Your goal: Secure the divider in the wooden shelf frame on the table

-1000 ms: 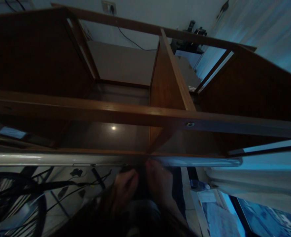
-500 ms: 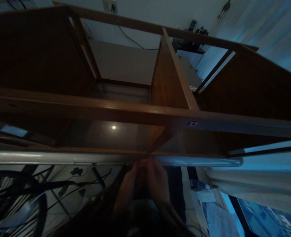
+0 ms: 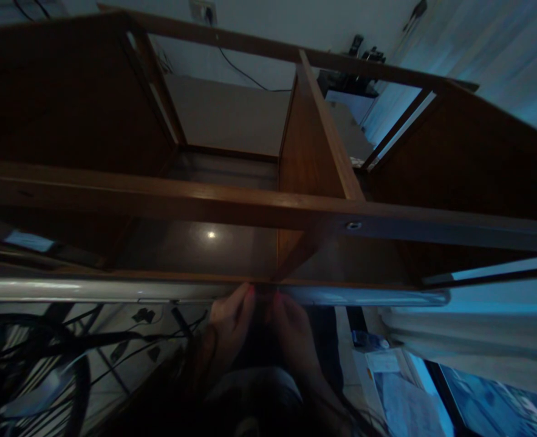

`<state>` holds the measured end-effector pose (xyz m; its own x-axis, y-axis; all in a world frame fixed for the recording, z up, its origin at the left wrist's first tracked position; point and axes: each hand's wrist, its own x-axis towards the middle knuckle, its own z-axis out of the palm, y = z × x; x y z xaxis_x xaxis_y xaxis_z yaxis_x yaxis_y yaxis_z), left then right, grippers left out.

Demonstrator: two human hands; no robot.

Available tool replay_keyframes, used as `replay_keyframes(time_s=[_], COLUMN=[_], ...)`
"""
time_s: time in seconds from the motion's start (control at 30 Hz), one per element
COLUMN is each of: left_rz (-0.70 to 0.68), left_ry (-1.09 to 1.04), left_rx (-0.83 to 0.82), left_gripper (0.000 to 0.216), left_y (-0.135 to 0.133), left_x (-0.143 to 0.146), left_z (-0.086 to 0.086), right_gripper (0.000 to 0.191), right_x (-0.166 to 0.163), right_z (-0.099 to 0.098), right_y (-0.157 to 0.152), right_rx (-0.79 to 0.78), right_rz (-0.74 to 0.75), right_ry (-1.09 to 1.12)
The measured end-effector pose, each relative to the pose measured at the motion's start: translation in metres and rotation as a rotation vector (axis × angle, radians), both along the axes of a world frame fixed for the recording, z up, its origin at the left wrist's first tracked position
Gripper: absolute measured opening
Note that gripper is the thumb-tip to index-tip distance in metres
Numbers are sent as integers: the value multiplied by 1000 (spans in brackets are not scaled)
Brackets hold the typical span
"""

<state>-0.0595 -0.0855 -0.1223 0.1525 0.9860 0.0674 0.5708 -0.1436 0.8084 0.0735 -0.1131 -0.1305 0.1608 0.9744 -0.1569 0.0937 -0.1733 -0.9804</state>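
Reaching up side by side, the left hand and the right hand meet at the pale metal rail that runs along the near lower edge of a brown wooden cabinet frame. The left hand's fingertips curl up against the rail's underside just below the foot of the upright wooden divider; the right hand's fingertips touch the same edge just beside them. Both grips look partly closed, fingers bent, but the dim light hides whether anything small is pinched between them, so I cannot tell. A small metal fitting sits on the front crossbar above and to the right of the hands. Below the rail to the left lie dark cables and a round wire guard over a tiled floor; to the right hangs pale cloth, with papers beneath.
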Motion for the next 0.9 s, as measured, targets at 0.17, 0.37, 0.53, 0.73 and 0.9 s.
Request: replay_keyframes(time_s=[0.17, 0.37, 0.53, 0.73, 0.9], left_rz=[-76, -148, -208, -224, -105], left_ry=[163, 257, 259, 96, -37], left_rx=[216, 358, 430, 38, -199], left_gripper=[31, 30, 33, 32, 35], left_y=[5, 8, 11, 6, -4], left_x=[2, 9, 17, 22, 22], left_z=[11, 20, 32, 27, 5], right_gripper=[25, 28, 38, 34, 33], right_x=[15, 22, 17, 22, 29], right_z=[-2, 5, 10, 9, 15], right_y=[-3, -2, 4, 3, 4], right_rx=[234, 497, 502, 397, 218], right_rz=[-32, 77, 24, 52, 150], right_ry=[-532, -1031, -1115, -915, -466])
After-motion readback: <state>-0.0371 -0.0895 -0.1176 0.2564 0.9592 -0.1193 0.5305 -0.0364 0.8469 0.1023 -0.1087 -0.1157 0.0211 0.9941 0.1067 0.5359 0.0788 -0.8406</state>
